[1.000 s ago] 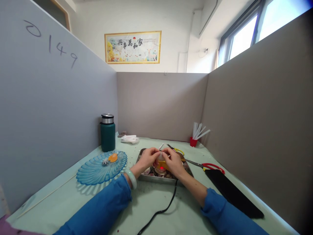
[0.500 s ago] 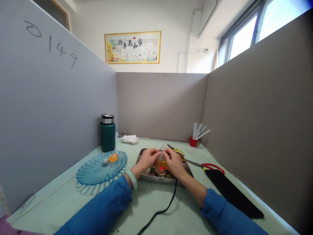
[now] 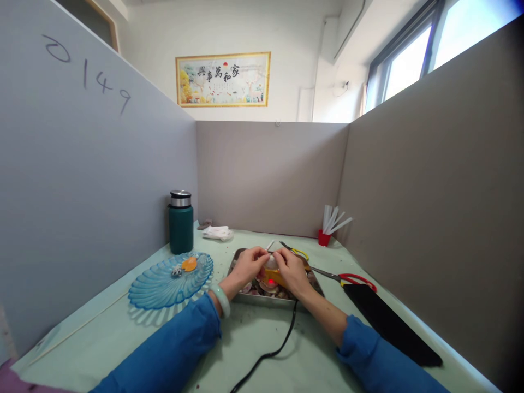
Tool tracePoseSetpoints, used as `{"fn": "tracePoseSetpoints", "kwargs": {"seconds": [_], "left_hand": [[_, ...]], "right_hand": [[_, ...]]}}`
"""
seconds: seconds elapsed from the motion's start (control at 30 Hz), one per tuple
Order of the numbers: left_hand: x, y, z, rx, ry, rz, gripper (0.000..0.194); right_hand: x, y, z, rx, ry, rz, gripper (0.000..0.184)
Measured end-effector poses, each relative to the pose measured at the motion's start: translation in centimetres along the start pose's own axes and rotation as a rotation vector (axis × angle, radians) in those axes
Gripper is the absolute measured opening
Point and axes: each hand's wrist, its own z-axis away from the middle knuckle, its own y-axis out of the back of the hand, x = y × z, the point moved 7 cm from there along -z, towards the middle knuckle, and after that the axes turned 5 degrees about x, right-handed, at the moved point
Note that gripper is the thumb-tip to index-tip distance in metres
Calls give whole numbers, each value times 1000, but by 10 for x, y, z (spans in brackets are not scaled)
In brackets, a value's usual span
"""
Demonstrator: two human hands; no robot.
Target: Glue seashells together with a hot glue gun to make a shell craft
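Note:
My left hand (image 3: 252, 264) and my right hand (image 3: 290, 267) meet over a metal tray (image 3: 257, 299), fingertips pinched close together. Between them is a small whitish piece (image 3: 271, 263), mostly covered by the fingers, so its kind does not show. Below the hands, a yellow glue gun (image 3: 277, 275) with a lit red light lies across the tray. Seashells (image 3: 268, 287) fill the tray around it. A black cord (image 3: 282, 345) runs from the tray toward me.
A blue scalloped plate (image 3: 158, 284) at left holds an orange shell (image 3: 189, 264) and a small grey piece (image 3: 176, 271). Behind it stands a green bottle (image 3: 180, 229). Red-handled scissors (image 3: 356, 280), a black strip (image 3: 391, 322) and a red cup (image 3: 324, 238) of white sticks are at right.
My right fingertips have shifted very slightly right, and a little more of the whitish piece shows between the hands. All else stays put.

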Motion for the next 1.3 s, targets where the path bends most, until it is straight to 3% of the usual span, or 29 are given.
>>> {"fn": "tracePoseSetpoints", "kwargs": {"seconds": [1.3], "left_hand": [[5,-1,2,-8,-4,35,21]], "right_hand": [[3,-4,1,-50,-33,10,23]]}}
